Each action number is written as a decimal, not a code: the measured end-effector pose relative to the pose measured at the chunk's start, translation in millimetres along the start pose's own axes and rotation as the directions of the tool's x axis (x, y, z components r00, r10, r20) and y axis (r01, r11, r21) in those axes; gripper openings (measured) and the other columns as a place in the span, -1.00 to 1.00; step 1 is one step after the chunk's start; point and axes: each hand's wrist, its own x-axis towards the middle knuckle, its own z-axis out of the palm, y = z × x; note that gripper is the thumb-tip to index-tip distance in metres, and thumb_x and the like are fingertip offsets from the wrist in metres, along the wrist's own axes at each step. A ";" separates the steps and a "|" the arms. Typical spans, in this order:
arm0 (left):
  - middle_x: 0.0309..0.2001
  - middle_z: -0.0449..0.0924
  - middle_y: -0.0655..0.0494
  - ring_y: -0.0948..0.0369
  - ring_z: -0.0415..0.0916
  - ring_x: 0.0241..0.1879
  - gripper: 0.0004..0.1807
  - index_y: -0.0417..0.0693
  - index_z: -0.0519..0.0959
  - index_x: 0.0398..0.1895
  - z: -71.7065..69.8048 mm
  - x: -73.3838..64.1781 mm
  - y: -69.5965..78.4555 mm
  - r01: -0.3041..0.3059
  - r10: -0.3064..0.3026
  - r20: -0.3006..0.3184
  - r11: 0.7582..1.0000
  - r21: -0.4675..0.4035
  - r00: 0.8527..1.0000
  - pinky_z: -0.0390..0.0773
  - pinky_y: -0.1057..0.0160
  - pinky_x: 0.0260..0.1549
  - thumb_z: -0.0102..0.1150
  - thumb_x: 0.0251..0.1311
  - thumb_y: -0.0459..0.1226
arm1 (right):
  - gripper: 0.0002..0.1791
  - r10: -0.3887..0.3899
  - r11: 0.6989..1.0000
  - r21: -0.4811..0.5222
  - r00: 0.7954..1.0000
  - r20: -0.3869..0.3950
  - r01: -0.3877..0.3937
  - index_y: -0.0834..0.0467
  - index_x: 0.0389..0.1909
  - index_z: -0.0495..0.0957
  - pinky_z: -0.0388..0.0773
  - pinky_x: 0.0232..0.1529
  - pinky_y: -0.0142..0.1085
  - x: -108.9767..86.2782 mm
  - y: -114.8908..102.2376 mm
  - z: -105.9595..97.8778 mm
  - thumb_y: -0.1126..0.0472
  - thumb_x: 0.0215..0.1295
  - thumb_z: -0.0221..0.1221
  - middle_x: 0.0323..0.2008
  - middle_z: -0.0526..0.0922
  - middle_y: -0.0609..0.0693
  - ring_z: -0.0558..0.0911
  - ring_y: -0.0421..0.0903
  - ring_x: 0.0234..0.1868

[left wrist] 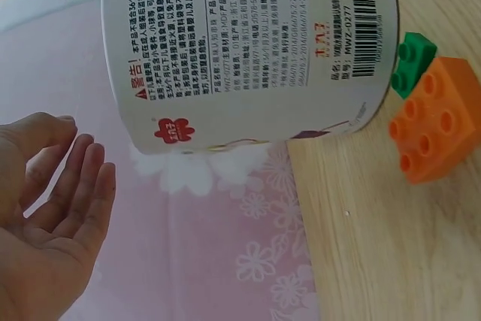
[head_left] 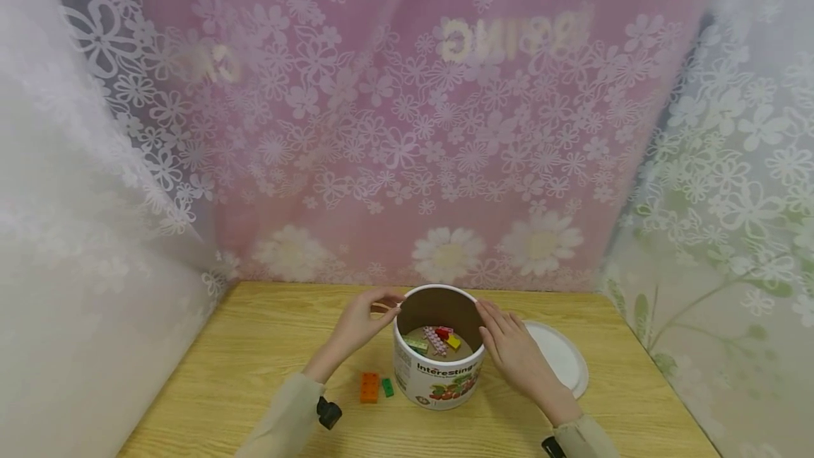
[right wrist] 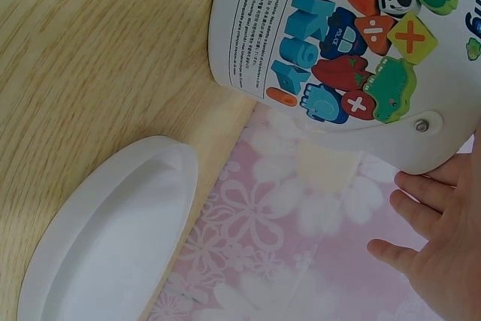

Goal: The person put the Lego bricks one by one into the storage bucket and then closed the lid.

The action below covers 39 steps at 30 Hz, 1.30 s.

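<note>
A white round bucket (head_left: 439,391) with printed labels stands upright on the table. Inside it lie several toy bricks: a pink one (head_left: 435,340), a yellow one (head_left: 453,341), a red one (head_left: 441,333) and a pale green one (head_left: 415,345). My left hand (head_left: 359,320), fingers loosely bent, is at the left of the rim; a gap shows between it and the bucket wall in the left wrist view. Fairly straight fingers of my right hand (head_left: 515,352) rest against the right side of the rim. Neither hand grips anything.
An orange brick (head_left: 369,387) and a small green brick (head_left: 388,387) lie on the wooden table (head_left: 254,345), left of the bucket. The white lid (head_left: 566,355) is on the right, partly behind my right hand. Flowered curtains (head_left: 407,161) hang at the back and sides.
</note>
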 end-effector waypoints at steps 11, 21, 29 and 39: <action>-0.04 0.72 0.07 0.14 0.67 -0.11 -0.75 -0.11 0.70 0.04 -8.5 -25.8 -17.0 0.012 -0.013 -0.027 0.999 -0.040 1.000 0.72 0.12 -0.10 0.31 0.33 -0.30 | -0.45 -0.011 1.000 -0.004 1.000 -0.027 0.011 0.21 0.50 0.28 0.22 0.43 0.19 -0.4 1.4 1.9 0.06 0.63 -0.07 0.47 0.34 0.12 0.36 0.11 0.46; -0.01 0.70 -0.02 0.04 0.67 -0.09 -0.74 -0.10 0.66 0.06 0.0 -53.0 -44.4 0.066 -0.062 0.088 0.997 -0.044 0.994 0.71 0.07 -0.09 0.30 0.34 -0.29 | -0.45 -0.007 1.000 -0.001 1.000 -0.029 0.007 0.23 0.50 0.29 0.23 0.43 0.19 -0.4 -0.3 0.3 0.08 0.62 -0.07 0.46 0.35 0.14 0.36 0.13 0.45; 0.02 0.65 -0.20 -0.13 0.61 -0.01 -0.62 -0.27 0.61 0.09 6.6 -73.3 -64.8 0.117 -0.115 0.233 0.993 0.005 0.966 0.68 -0.03 -0.06 0.39 0.25 -0.32 | -0.44 0.013 1.000 0.015 1.000 -0.003 -0.013 0.23 0.51 0.27 0.20 0.45 0.19 -0.5 -2.1 -1.7 0.12 0.60 -0.03 0.47 0.34 0.15 0.34 0.14 0.47; 0.03 0.67 -0.03 0.00 0.61 0.01 -0.44 -0.21 0.62 0.07 9.4 -88.5 -70.4 0.072 -0.107 0.313 0.990 0.120 0.944 0.63 0.03 0.05 0.59 0.00 -0.19 | -0.44 0.018 0.999 0.028 1.000 -0.002 -0.018 0.23 0.51 0.27 0.19 0.45 0.19 -0.4 -2.6 -1.1 0.15 0.58 0.00 0.47 0.34 0.16 0.34 0.15 0.46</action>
